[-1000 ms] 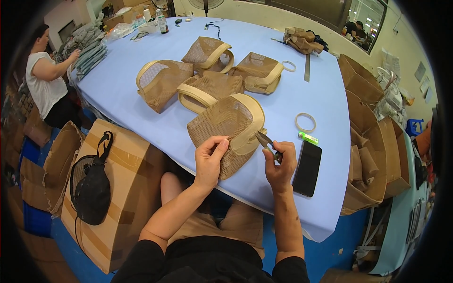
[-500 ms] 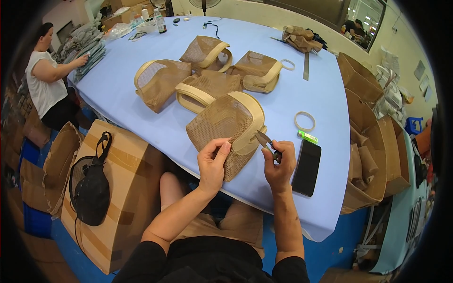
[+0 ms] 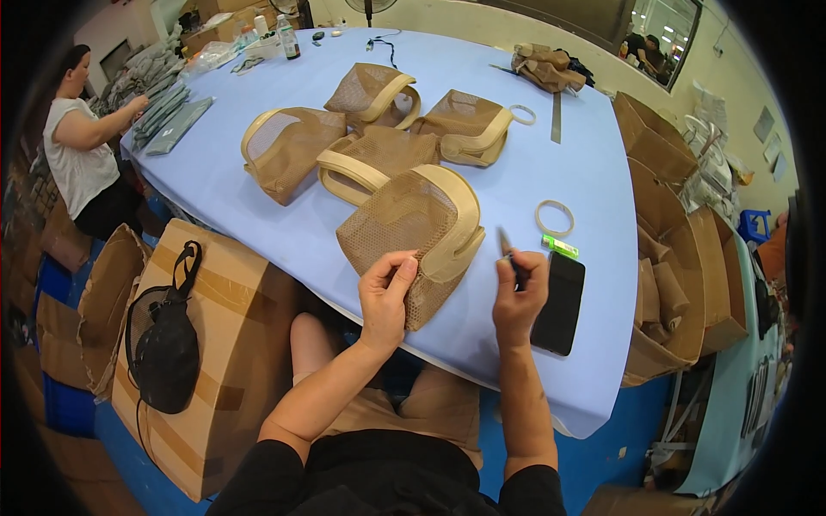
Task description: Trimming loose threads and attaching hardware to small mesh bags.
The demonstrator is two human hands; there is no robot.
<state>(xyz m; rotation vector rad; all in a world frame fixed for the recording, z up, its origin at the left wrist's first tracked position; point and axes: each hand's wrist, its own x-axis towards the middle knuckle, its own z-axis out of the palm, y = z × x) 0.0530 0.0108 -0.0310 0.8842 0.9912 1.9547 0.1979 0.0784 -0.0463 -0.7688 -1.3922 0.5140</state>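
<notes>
Farther back, left of the black phone point(image 3: 561, 310), four tan mesh bags point(image 3: 297, 159) are sitting together. Nearer, also left of the phone, the left hand point(image 3: 385, 301) is pinching a fifth tan mesh bag point(image 3: 391, 217). Just left of the phone, the right hand point(image 3: 520, 291) is gripping pointed snips point(image 3: 504, 242).

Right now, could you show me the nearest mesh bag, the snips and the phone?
Nearest mesh bag point(image 3: 409, 218): head view, on its mesh panel.
Snips point(image 3: 505, 244): head view, on the blades.
Phone point(image 3: 563, 305): head view, on its dark screen.
</notes>
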